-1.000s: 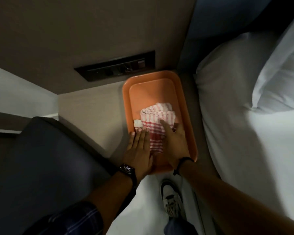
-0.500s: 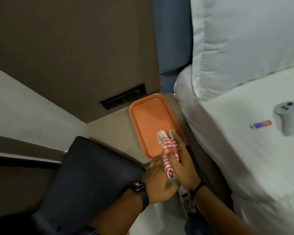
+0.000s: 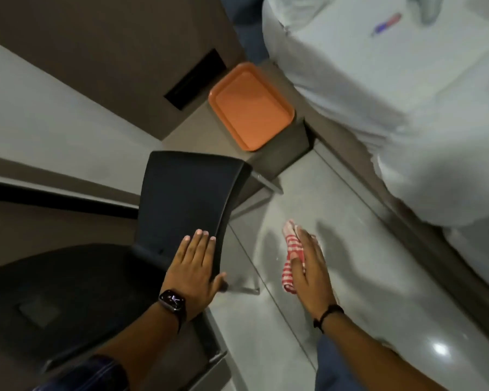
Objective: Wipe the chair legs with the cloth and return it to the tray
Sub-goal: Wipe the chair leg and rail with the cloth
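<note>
At far left of my view, the dark chair fills the lower corner, its seat toward me and its black backrest rising to the middle of the frame. My left hand lies flat on the backrest's near edge, fingers straight and together, gripping nothing; a black watch sits on that wrist. Just right of the thumb, a thin metal chair leg shows low against the pale tiled floor. Above, past the backrest, the orange tray rests on the brown desk with nothing in it, set against the wall below a dark socket panel. Right of the chair leg and apart from it, my right hand holds the red-and-white striped cloth over the floor, thumb and fingers pressed on the fabric, which bunches out above the fingertips and hangs below the thumb. A dark band circles that wrist. The cloth is well apart from the tray. At far right, the white bed runs along the floor's edge; two small objects on its top are too blurred to identify.
</note>
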A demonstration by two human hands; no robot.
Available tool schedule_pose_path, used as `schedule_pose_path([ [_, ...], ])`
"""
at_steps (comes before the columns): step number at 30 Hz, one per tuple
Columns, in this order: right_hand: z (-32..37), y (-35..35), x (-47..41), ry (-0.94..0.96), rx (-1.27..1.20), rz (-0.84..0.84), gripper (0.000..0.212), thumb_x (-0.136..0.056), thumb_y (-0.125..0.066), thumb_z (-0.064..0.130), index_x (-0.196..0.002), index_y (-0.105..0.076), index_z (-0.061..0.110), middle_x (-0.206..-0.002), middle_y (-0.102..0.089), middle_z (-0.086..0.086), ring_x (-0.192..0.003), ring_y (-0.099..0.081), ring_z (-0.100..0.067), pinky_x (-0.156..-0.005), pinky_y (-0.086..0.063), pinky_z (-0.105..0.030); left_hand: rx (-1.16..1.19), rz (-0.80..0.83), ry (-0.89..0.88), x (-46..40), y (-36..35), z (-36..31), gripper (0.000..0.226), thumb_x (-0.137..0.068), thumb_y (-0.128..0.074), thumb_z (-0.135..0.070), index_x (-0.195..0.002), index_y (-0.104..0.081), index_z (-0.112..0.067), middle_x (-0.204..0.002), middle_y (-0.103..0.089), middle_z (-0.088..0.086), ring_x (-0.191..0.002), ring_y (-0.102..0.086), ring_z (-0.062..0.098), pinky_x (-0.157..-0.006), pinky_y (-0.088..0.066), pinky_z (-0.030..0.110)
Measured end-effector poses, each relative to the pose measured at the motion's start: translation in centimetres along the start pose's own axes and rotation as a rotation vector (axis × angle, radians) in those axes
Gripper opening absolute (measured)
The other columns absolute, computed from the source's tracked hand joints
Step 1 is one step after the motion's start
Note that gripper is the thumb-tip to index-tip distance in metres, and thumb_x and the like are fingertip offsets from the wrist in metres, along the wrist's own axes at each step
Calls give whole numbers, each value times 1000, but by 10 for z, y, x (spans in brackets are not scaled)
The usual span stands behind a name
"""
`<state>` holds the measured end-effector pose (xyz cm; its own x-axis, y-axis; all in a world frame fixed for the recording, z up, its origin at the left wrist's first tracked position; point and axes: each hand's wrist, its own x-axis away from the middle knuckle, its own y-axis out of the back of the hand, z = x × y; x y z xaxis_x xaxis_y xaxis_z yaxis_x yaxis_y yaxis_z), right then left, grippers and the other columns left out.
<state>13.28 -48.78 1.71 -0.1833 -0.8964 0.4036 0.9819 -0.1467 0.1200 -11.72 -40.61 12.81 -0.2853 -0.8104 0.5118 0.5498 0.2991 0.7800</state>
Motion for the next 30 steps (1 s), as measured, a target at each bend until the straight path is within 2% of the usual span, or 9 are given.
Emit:
schedule_pose_path([
  [7,-89,-48,67,57,52,24,72,-114,-49,29,-174,-11,38,-184,-12,11,-175,-4,-27,-139,-17,-54,-122,20,-18,58,-60,-37,86,-97,-13,-66,-160,-8,-7,-171,-9,16,-158,5,30,-130,1,51],
  [10,-121,-75,81,56,45,15,72,-113,-48,34,-172,-8,45,-177,-6,28,-175,-5,-28,-138,-21,-58,-185,23,-4,66,-86,-31,85,-99,-9,-63,-161,-10,-6,-171,-2,17,-158,11,31,-126,16,47],
  [13,-159,-113,82,19,-25,-5,85,-112,-56,28,-164,4,61,-182,-7,20,-174,-7,-31,-133,-32,-64,-213,-46,2,54,-112,-27,79,-101,-23,-56,-160,-21,-3,-170,-16,20,-158,-1,34,-126,20,44],
  [16,-193,-161,73,79,-56,-21,89,-112,-54,24,-164,6,62,-172,5,44,-173,-3,-22,-136,-29,-63,-327,-113,-98,38,-144,-29,76,-99,-35,-49,-158,-27,-1,-167,-24,22,-158,-9,34,-127,17,44],
  [18,-216,-200,70,80,-129,-39,84,-113,-51,22,-166,3,59,-171,4,47,-171,-2,-13,-138,-26,-63,-367,-95,-133,28,-166,-35,77,-99,-35,-49,-159,-25,-1,-168,-21,21,-159,-6,34,-127,17,45],
  [22,-241,-274,49,60,-254,-46,70,-113,-40,32,-173,-6,47,-185,-9,13,-174,0,-21,-136,-28,-66,-518,-125,-121,9,-197,-44,78,-101,-15,-54,-161,-10,-4,-170,-4,18,-159,5,32,-123,25,47],
  [24,-236,-308,32,170,-231,-79,66,-114,-40,32,-174,-14,40,-186,-12,8,-175,4,-15,-141,-17,-60,-563,-165,-99,0,-209,-39,77,-101,-6,-54,-161,-3,-6,-171,1,15,-159,10,30,-121,29,47],
  [27,-241,-348,12,269,-247,-155,47,-117,-42,30,-164,-44,33,-176,-41,3,-170,-26,-20,-142,-22,-49,-555,-177,-70,-6,-224,-34,74,-102,-13,-51,-163,-8,-8,-173,-6,12,-159,2,26,-122,21,44],
  [30,-283,-343,-9,9,-379,-167,35,-113,-45,22,-136,-71,20,-148,-68,-10,-144,-61,-31,-127,-46,-45,-508,-208,-68,-8,-229,-35,72,-103,-20,-48,-162,-13,-8,-173,-12,11,-160,-4,25,-124,13,44],
])
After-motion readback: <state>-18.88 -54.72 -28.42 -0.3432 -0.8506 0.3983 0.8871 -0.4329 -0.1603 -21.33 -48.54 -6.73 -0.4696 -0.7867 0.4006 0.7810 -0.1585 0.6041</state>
